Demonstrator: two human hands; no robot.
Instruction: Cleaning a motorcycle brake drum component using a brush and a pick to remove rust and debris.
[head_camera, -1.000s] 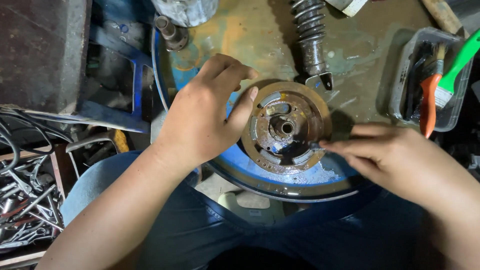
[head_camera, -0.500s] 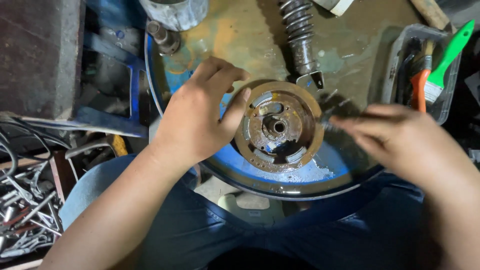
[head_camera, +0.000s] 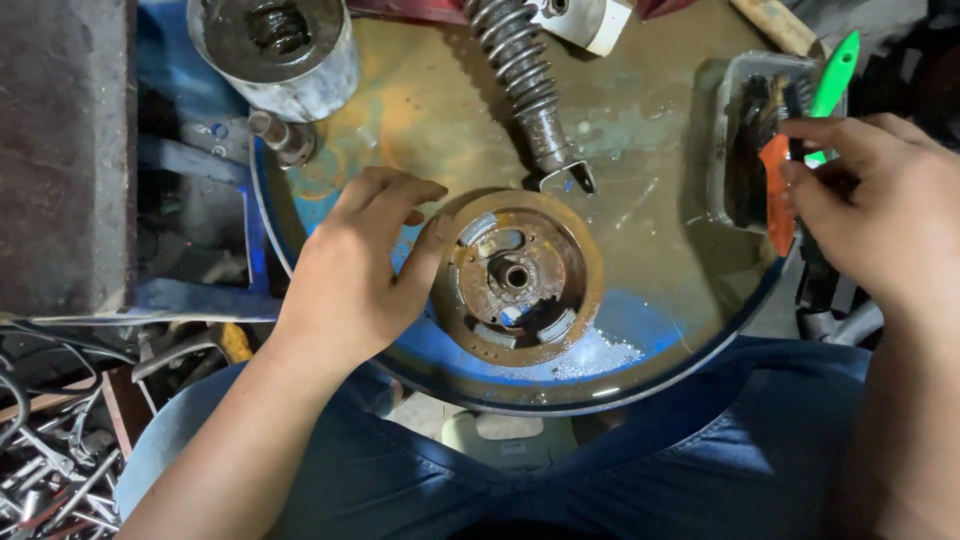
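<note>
Blue and rust-streaked, the round drum top (head_camera: 640, 110) is serving as the table and sitting wet near its front edge. Flat on it, just in front of the person's lap, a rusty metal disc (head_camera: 517, 277) with cut-out windows and a centre hole is lying. The left hand (head_camera: 355, 270) is resting against the disc's left rim, fingers loosely spread, thumb touching the edge. A coiled shock absorber (head_camera: 522, 75) is lying above the disc, its lower eye just beside the rim. A grey metal can (head_camera: 275, 50) is standing at the upper left, holding a dark coiled part. At the right edge a grey plastic tray (head_camera: 740, 130) is holding brushes; the right hand (head_camera: 880, 220) is pinching a green-handled brush (head_camera: 832, 75) there.
</note>
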